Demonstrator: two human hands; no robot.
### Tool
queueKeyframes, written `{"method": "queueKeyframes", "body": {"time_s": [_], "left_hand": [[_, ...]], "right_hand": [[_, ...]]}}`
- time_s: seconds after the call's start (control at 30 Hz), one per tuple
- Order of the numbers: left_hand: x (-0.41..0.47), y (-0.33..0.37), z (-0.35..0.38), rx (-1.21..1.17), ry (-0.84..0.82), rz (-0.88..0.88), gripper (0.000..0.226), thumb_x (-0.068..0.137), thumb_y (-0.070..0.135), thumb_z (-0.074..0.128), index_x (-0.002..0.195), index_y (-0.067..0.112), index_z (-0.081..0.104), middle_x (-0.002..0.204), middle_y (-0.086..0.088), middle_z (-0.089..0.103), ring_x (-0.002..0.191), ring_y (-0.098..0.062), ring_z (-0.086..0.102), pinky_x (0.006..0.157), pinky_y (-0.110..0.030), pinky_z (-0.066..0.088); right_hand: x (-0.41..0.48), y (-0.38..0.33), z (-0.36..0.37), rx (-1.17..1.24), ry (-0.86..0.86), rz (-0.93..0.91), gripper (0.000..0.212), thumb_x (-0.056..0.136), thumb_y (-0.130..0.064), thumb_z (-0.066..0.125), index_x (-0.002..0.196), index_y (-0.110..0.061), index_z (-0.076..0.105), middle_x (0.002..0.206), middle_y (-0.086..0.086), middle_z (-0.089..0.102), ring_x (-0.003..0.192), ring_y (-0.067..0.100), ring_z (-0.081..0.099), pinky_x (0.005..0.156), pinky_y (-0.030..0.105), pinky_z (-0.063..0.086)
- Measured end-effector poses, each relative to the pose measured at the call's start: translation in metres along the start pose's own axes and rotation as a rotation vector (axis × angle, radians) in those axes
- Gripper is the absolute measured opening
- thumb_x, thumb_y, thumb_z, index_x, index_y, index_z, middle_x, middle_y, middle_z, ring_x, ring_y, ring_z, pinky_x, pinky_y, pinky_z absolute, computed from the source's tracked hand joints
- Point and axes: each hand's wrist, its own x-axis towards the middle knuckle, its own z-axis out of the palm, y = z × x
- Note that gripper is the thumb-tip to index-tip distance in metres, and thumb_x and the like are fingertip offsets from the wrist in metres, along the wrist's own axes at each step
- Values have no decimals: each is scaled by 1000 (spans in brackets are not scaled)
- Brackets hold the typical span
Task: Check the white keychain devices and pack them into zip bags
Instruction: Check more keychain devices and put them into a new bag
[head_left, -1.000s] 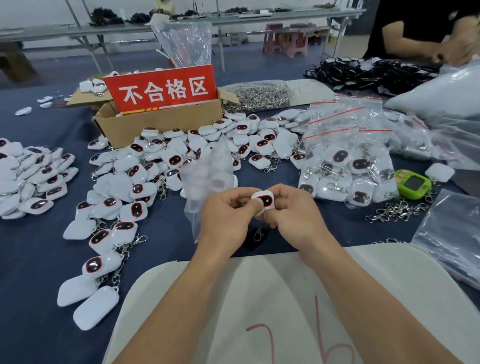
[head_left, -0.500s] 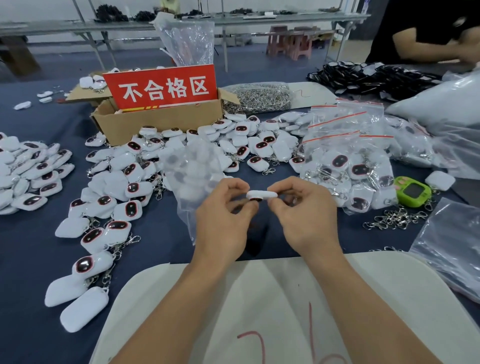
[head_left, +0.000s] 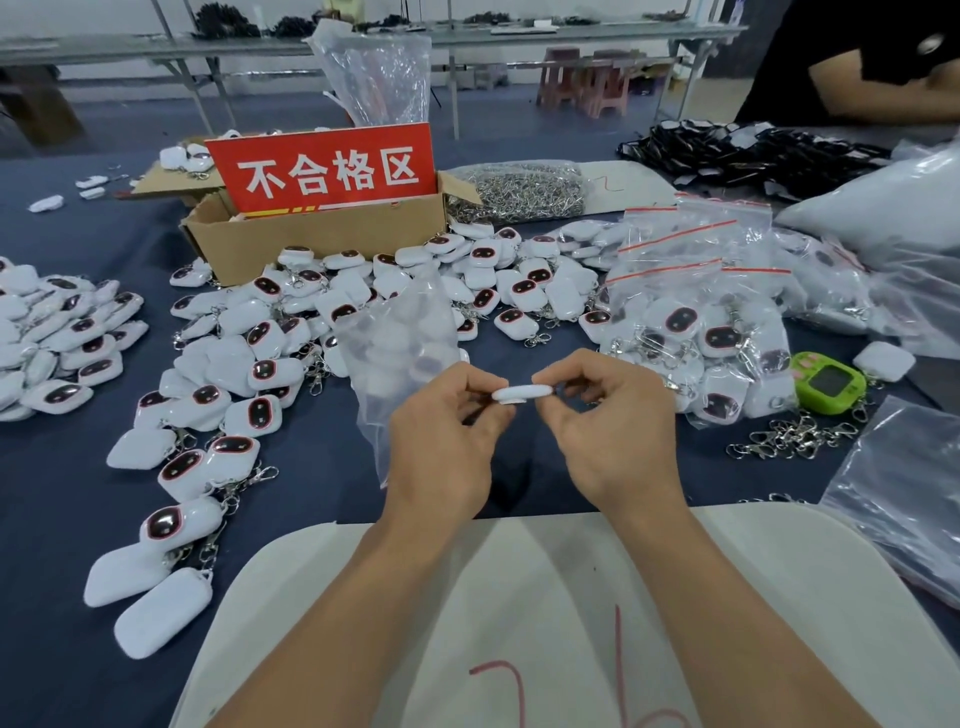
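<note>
Above blue cloth (head_left: 322, 483), left hand (head_left: 447, 441) and right hand (head_left: 618, 436) pinch white keychain device (head_left: 522, 393) edge-on.

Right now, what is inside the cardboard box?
Only the red sign shows standing in the cardboard box; its front wall and the sign hide whatever lies on its floor.

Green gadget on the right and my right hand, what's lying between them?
In the head view, zip bags filled with white keychain devices lie between the green gadget and your right hand.
</note>
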Motion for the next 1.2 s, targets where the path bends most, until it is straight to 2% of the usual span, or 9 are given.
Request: {"method": "queueKeyframes", "body": {"time_s": [0.17,0.27,0.37,0.43,0.53,0.83,1.0,1.1,1.2], "left_hand": [[3,3,-1,-114,-57,-104,15,92,8,73,98,22,75,73,3,76,58,-10,68,59,-21,54],[3,5,-2,-212,-31,-153,19,96,8,68,105,24,74,74,-3,77,58,-16,69,59,-30,59],[5,8,-4,-310,-7,-222,19,99,10,66,96,23,79,73,-5,76,56,-18,67,55,-26,56],[6,10,-6,-378,-33,-232,24,100,13,64,87,23,82,69,-4,72,54,-16,64,53,-23,53],[5,14,-8,-378,-85,-183,29,97,10,66,86,30,83,67,-3,69,54,-14,62,53,-22,52],[8,11,-11,-316,-41,-166,37,94,9,69,78,40,83,60,2,65,46,-10,51,47,-20,43],[3,11,-8,-235,-23,-130,31,93,16,72,79,42,81,62,2,69,47,-10,55,49,-21,46],[-6,13,0,-96,10,-31,22,88,33,73,105,45,77,85,14,76,67,-3,68,64,-22,54],[-13,14,6,38,-23,107,52,79,45,71,130,47,64,114,30,70,104,2,67,82,-13,52]], "right_hand": [[5,0,0,130,-175,118,30,92,0,63,96,-29,71,85,-11,76,75,11,69,76,33,59],[1,0,2,109,-235,89,40,89,-2,64,117,-30,69,99,-8,75,85,16,71,82,37,59],[-1,1,2,83,-286,80,34,86,-3,68,107,-29,72,86,-8,74,74,19,68,72,32,56],[-1,1,0,54,-298,76,11,95,-13,65,90,-19,73,72,-3,70,64,18,65,66,29,51],[-1,2,0,56,-297,65,41,104,-22,57,67,-6,60,58,7,65,51,17,59,57,29,45],[-1,2,-2,127,-302,96,45,103,-29,58,63,-11,62,58,9,66,47,14,53,53,28,43],[1,1,-1,273,-130,168,18,96,-20,69,82,-28,76,61,3,69,48,9,57,50,22,46],[3,0,-4,367,-95,234,28,97,-8,62,81,-23,77,62,1,68,49,11,57,47,18,43],[4,-3,-7,513,-169,359,37,97,0,53,76,-16,80,66,3,70,46,7,51,42,16,38]]}}
